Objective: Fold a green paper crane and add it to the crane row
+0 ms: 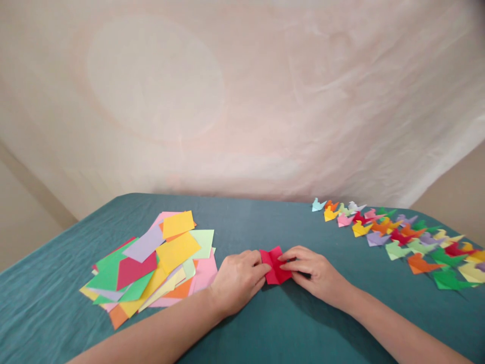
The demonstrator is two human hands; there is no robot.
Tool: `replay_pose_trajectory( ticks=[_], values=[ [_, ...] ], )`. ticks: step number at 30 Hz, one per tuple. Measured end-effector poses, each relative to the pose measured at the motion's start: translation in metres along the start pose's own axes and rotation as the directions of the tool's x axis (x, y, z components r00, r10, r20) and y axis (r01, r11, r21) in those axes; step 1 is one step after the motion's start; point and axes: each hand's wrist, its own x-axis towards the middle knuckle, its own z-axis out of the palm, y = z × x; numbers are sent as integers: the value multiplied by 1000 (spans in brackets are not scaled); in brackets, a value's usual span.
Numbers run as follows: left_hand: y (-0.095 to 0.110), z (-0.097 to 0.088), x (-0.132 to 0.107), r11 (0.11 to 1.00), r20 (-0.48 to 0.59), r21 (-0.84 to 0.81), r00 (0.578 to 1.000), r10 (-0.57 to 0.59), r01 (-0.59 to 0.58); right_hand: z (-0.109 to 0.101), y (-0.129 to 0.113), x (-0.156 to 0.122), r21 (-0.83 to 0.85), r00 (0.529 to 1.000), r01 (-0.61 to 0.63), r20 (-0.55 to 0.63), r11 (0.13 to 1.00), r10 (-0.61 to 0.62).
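Observation:
Between my two hands is a small red sheet of origami paper (276,273), creased down its middle and partly folded. My left hand (242,275) grips its left edge, thumb and fingers closed on the paper. Its right edge is pinched by my right hand (312,270), with the fingertips on the upper and lower right parts. The paper is at or just above the green cloth; I cannot tell which. My fingers hide both side edges.
Left of my hands lies a loose pile of coloured paper sheets (178,253). Rows of folded paper birds (397,247) in many colours stand on the right of the green-covered table (242,222). A pale cloth backdrop (265,101) hangs behind the table's far edge.

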Motion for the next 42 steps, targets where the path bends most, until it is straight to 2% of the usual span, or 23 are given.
replay_pose_trajectory(
  ticks=[8, 16, 24, 31, 36, 39, 42],
  values=[
    [-2, 3, 0, 999, 2, -45, 1000, -31, 31, -3, -2, 2, -23, 999, 2, 33, 1000, -1],
    [-1, 4, 2, 981, -24, -154, 992, -125, 120, -10, -12, 5, 91, 988, -156, 38, 984, 153],
    [0, 4, 4, 964, -2, -177, 979, -204, 200, -4, -8, 5, 161, 952, -303, 14, 939, 305],
    [-3, 7, 6, 959, -25, -173, 972, -233, 225, 6, -8, 8, 89, 913, -392, -86, 916, 399],
    [-5, 8, 6, 957, -85, -184, 966, -245, 226, 10, -4, 12, 3, 918, -383, -108, 924, 381],
    [-3, 6, 6, 967, -137, -179, 968, -209, 183, 11, -2, 14, -44, 923, -376, -97, 925, 371],
    [5, 3, 5, 993, -128, -118, 992, -22, 7, 12, 0, 15, -71, 922, -383, -86, 921, 376]
  ],
)
